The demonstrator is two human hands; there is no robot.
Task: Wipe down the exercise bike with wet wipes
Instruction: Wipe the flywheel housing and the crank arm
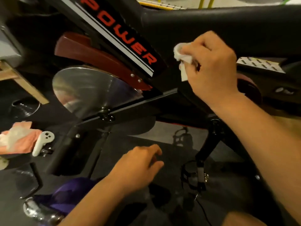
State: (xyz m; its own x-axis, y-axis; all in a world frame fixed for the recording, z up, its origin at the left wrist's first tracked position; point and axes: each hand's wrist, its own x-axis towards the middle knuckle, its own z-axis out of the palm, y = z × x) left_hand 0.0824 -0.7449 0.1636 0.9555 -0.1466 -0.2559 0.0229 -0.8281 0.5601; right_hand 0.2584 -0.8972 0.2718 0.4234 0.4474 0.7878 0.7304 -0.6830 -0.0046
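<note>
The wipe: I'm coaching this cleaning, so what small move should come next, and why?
Probably sweep the wipe along the black frame toward the red lettering: the right hand grips it bunched at the frame, and the left hand hangs idle.

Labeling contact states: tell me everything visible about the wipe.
The wipe is white, soft-looking and crumpled into a wad, one flatter corner hanging down. The right hand grips it, curled round it and partly hiding it. It sits in front of the bike's black frame, right of the red POWER lettering; contact is unclear.
</note>
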